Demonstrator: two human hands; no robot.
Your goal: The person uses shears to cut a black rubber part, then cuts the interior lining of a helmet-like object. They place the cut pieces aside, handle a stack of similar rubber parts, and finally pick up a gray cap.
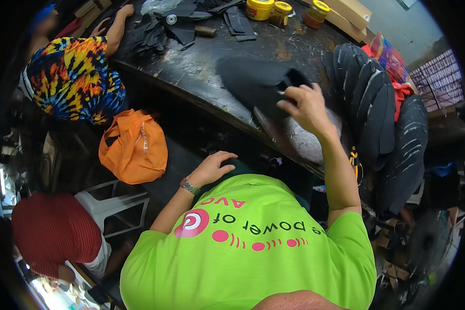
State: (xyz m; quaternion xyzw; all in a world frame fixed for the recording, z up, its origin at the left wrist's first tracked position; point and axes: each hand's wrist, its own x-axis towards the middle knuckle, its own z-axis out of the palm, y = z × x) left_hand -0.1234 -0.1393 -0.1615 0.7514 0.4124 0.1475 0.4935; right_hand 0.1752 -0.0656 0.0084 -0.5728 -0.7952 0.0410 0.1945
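My right hand (309, 107) is over the near edge of the dark worktable, its fingers closed on the end of a black shoe-shaped piece (248, 77). That piece is smeared by motion and shows a dark opening close to my fingers. Below my right hand, a rounded grey block (307, 138) lies at the table edge, with a flat brownish piece (268, 126) beside it. My left hand (212, 168), with a watch on its wrist, holds nothing and lies near my lap, fingers stretched out.
Stacked black sole-shaped pieces (361, 93) stand at the table's right. Black cut pieces (181, 26), a yellow tub (259, 9) and yellow-lidded jars (316, 14) sit farther back. An orange bag (134, 147), a white plastic chair (111, 201) and two people are on the left.
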